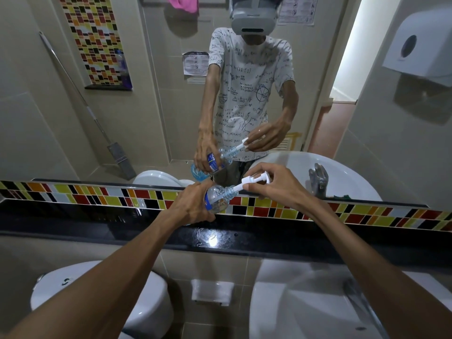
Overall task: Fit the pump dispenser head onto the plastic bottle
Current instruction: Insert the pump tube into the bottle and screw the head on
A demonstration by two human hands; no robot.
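My left hand (pixel 189 206) grips a clear plastic bottle (pixel 217 198) with a blue label, tilted so its neck points right. My right hand (pixel 276 185) holds a white pump dispenser head (pixel 254 182) by its top. The pump's collar sits at the bottle's neck and its tube reaches inside. Both are held in the air above a black ledge (pixel 122 228). The mirror (pixel 146 106) ahead reflects the same hands, the bottle and blue liquid in its lower part.
A band of coloured tiles (pixel 367 212) runs along the mirror's base. Below the ledge are a white toilet (pixel 146 302) on the left and a white basin (pixel 293 309) on the right. A paper towel dispenser (pixel 418 45) hangs on the right wall.
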